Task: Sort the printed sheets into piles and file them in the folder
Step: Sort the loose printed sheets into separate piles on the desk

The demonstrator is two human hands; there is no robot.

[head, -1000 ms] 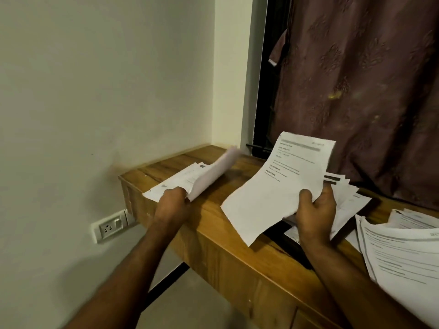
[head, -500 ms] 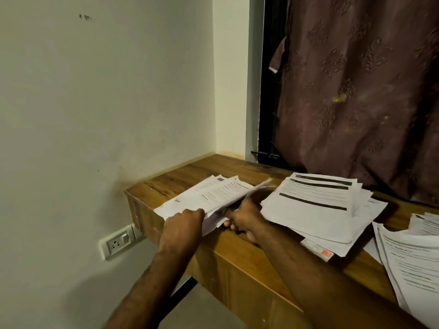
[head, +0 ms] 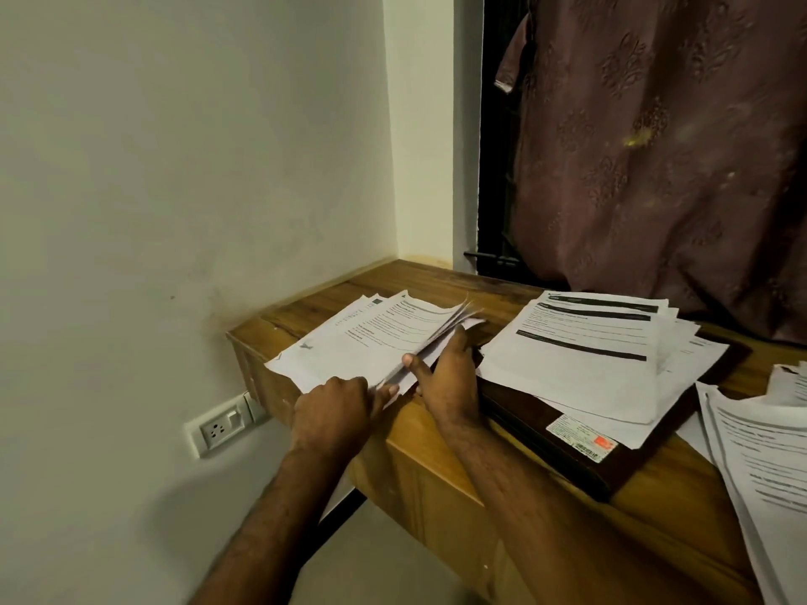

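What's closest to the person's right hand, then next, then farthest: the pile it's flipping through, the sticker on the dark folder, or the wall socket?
1. Left pile of sheets: touching the right hand.
2. Sticker: to its right, on the folder.
3. Wall socket: far left, below the desk edge.

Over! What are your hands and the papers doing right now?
Left hand pressing left pile. Right hand lifting its right edge. Middle pile covers dark folder. Nothing blocking.

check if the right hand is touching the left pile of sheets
Touching. The head view shows the right hand with its thumb under the lifted sheets of the left pile.
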